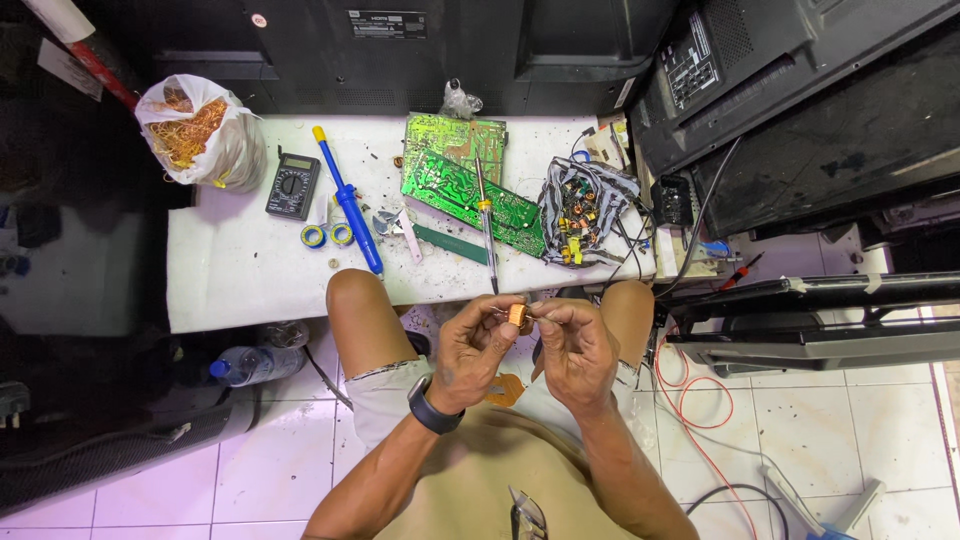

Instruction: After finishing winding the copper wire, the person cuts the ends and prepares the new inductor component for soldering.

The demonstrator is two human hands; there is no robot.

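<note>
Both my hands meet over my lap, pinching one small copper-coloured wound component between their fingertips. My left hand, with a dark watch at its wrist, grips it from the left. My right hand grips it from the right, fingers curled. A piece of orange-brown tape or film lies on my lap just under the hands. Ahead of my knees, a low white table carries two green circuit boards and a soldering iron laid across them.
On the table: a blue desoldering pump, a black multimeter, solder rolls, a grey cloth of small parts, a bag of copper wire. Black television backs stand behind and at right. A plastic bottle lies on the tiled floor; red cable loops at right.
</note>
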